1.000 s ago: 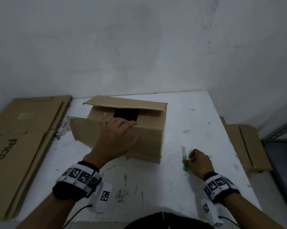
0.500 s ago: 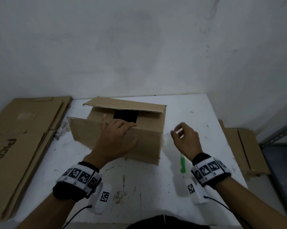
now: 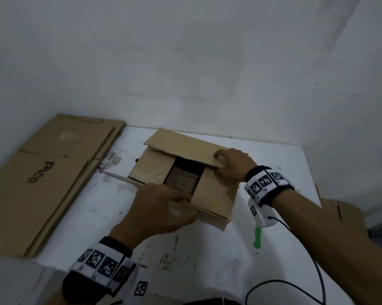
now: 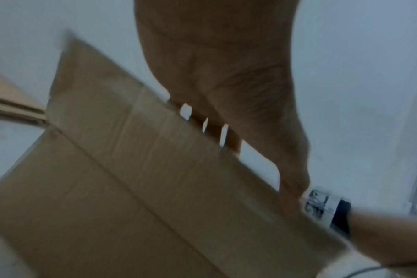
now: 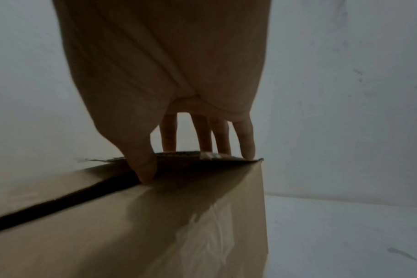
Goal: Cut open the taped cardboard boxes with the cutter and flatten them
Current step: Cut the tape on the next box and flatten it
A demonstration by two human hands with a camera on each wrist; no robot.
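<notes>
Half a second ago my right hand [image 3: 234, 167] hung in the air beside the cardboard box [image 3: 216, 195]; now it grips the far flap [image 3: 185, 148], fingers curled over its right end and thumb tucked under the edge, as the right wrist view shows. The green cutter [image 3: 257, 236] lies where it lay before, on the white surface [image 3: 207, 256] near the box's right front corner, partly hidden under my right wrist unit. My left hand [image 3: 161, 208] has shifted from lying flat on the near flap [image 3: 124, 179] to holding its edge: fingers reach over the rim into the box and the thumb lies along the outside. That flap now stands on edge toward me, so the head view sees it as a thin line.

The box sits mid-surface, top open, its two short inner flaps folded inward with a dark gap between them. It stands near the wall [image 3: 185, 62] at the back. To my left, a stack of flattened cardboard [image 3: 42, 186] overlaps the surface's left edge, near the box's left side. Bare surface lies in front of the box and to its right. More cardboard [image 3: 348, 212] lies off the right edge, below my right forearm.

Both wrists angle inward across the box.
</notes>
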